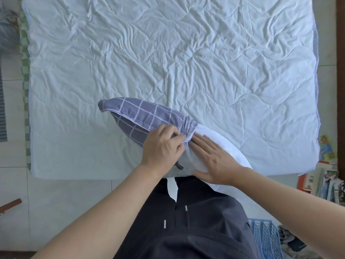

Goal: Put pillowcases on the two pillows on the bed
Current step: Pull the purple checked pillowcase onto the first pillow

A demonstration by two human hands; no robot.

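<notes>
Beyond my hands the bed [168,53] spreads out under a wrinkled white quilted cover [205,75], with a strip of green checked sheet [25,71] showing along its edge far off to the left of my left hand. Tiled floor [65,199] runs below and to the left of my left forearm. To the right of my right arm stands a pale blue plastic rack [265,234], and farther right a heap of printed papers and packets [324,180] sits beside the bed's corner. My own dark trousers [196,221] fill the space between my forearms, pressed close against the near edge of the bed.

The purple pillowcase [145,113] with its white grid lines holds the far end of the white pillow [220,146]; the near end of the pillow is still bare and sticks out towards me, under my right hand. The cased end points away and to the left of my left hand, lying on the quilted cover.

My left hand [162,146] has its fingers curled, pinching the gathered hem of the pillowcase where it bunches across the pillow. My right hand [214,161] lies flat with fingers straight and spread, pressing on the bare pillow just beside that bunched hem, its fingertips nearly meeting my left fingers.
</notes>
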